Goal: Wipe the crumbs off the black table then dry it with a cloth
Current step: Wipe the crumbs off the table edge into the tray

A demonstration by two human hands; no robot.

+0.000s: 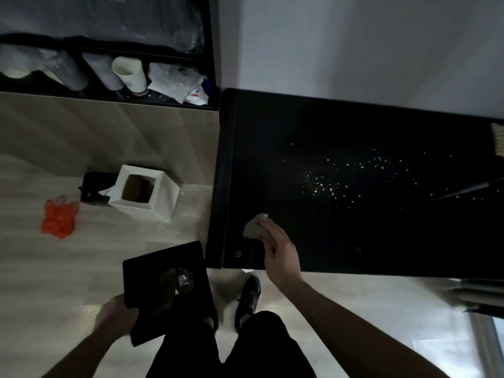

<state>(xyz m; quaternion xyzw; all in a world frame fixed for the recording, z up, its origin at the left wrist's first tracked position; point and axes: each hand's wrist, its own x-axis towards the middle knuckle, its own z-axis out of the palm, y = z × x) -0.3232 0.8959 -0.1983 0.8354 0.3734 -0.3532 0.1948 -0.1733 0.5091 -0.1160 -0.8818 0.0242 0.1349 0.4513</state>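
Beige rag [255, 226] wadded under the right hand [275, 246], fingers curved over it and pinning it down on the near-left corner of the black table [381, 241]. Left hand [117, 315] wrapped round the near corner of a black tray [166, 290], held low, off the table and just past its left edge, with some bits already lying on it (can't tell what).

Crumbs [341, 175] sitting away to the right of the rag and further back, toward the middle of the top. Scattered in a loose band running from near-left to far-right, thickest at the near-left end, thinning out toward the right side. Right hand clearly the closer one; left nowhere near, busy with the tray anyway.

So, probably: reach out past the far end of that band, then drag everything back left toward the corner and over the edge into the tray. Looks like barely any wiping done so far, drying not started.

Stuff around: thin dark rod-looking thing [463, 190] lying across the right end of the crumbs, likely to snag the sweep. Something bristly [497, 143] at the far right edge, hard to make out. On the floor, white bin [144, 192], orange bag [58, 219], well clear.
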